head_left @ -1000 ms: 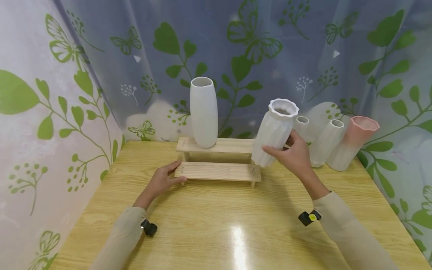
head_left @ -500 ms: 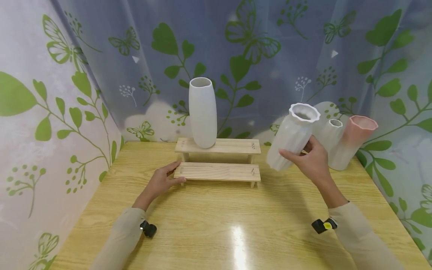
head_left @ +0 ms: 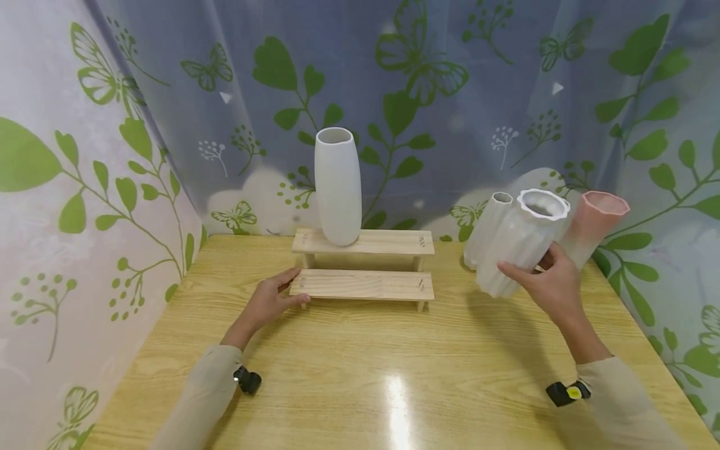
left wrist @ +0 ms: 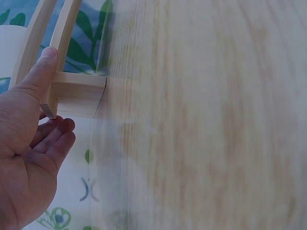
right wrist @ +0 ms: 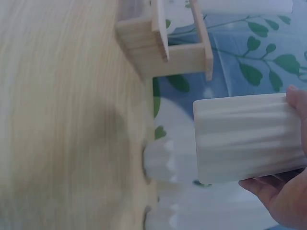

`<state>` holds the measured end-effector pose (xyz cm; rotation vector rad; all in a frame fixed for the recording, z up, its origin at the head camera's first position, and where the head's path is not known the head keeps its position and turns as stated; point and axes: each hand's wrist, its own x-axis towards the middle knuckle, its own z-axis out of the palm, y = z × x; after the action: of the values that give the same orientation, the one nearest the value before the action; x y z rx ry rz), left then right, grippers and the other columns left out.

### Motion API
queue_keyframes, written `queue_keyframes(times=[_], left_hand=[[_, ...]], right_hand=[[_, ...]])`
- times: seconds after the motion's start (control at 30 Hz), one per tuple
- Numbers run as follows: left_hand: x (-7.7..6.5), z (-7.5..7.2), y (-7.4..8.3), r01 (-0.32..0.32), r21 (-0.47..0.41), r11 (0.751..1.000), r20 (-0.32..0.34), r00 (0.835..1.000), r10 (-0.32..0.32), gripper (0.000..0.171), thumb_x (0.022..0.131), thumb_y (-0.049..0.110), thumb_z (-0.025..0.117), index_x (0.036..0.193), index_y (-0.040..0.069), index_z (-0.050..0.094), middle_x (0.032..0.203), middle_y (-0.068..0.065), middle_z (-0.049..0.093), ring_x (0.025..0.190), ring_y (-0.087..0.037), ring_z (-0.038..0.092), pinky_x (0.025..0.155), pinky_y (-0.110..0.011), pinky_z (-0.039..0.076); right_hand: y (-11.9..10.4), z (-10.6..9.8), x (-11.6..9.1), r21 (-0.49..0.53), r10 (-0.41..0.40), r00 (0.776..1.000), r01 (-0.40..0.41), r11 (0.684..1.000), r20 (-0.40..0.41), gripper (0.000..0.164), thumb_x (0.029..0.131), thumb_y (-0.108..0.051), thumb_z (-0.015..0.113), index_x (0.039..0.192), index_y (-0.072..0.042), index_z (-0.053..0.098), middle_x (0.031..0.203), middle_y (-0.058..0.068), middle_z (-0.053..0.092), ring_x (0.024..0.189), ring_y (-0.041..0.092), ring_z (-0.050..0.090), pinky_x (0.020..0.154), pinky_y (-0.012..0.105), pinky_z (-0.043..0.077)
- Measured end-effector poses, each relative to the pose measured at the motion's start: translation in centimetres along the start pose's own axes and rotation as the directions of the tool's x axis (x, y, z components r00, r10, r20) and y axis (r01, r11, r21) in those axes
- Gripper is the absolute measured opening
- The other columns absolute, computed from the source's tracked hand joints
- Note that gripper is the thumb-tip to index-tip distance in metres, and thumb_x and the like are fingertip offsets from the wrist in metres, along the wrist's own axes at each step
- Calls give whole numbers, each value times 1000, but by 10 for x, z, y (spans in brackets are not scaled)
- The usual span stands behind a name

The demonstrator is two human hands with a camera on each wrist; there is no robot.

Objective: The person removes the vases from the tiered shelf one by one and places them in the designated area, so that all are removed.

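Note:
My right hand (head_left: 554, 284) grips a white fluted vase (head_left: 520, 250) with a scalloped rim, held tilted above the table. In the right wrist view the vase (right wrist: 244, 136) shows its flat base, with my thumb and fingers round its far part. My left hand (head_left: 270, 300) holds the left end of a two-step wooden stand (head_left: 362, 285), thumb at the front corner and fingers at the back. The left wrist view shows that thumb lying along the stand's wood (left wrist: 76, 93). A tall smooth white vase (head_left: 339, 187) stands upright on the upper step, left of its middle.
A narrow white ribbed vase (head_left: 484, 234) stands just behind the held vase. Farther right is a pink-to-white vase (head_left: 599, 219), partly covered by the hand and held vase. A leaf-patterned curtain (head_left: 360, 81) closes off the back of the wooden table (head_left: 349, 369).
My right hand has carried the scalloped vase rightward and somewhat lower, away from the stand, uncovering the narrow ribbed vase. The left hand and stand have stayed put.

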<state>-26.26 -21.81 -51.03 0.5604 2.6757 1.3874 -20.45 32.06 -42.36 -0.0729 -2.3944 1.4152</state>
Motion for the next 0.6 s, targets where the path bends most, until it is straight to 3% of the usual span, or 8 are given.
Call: queue_keyframes(times=[0.47, 0.6], left_hand=[[0, 0, -1, -7, 1, 1000, 3, 1000, 7, 84, 91, 37, 78, 156, 1, 39, 161, -20, 37, 148, -36, 38, 117, -46, 42], [0, -1, 0, -6, 3, 1000, 0, 1000, 6, 83, 91, 36, 78, 156, 1, 40, 161, -20, 37, 147, -36, 38, 117, -46, 42]], right_hand=[[46, -30, -8, -51, 67, 993, -72, 996, -93, 66, 82, -25, 89, 138, -13, 56, 109, -20, 59, 96, -6, 58, 70, 6, 52], [54, -39, -11, -67, 100, 990, -107, 992, -95, 71, 83, -27, 88, 143, -14, 53, 110, -21, 57, 96, -6, 56, 69, 6, 52]])
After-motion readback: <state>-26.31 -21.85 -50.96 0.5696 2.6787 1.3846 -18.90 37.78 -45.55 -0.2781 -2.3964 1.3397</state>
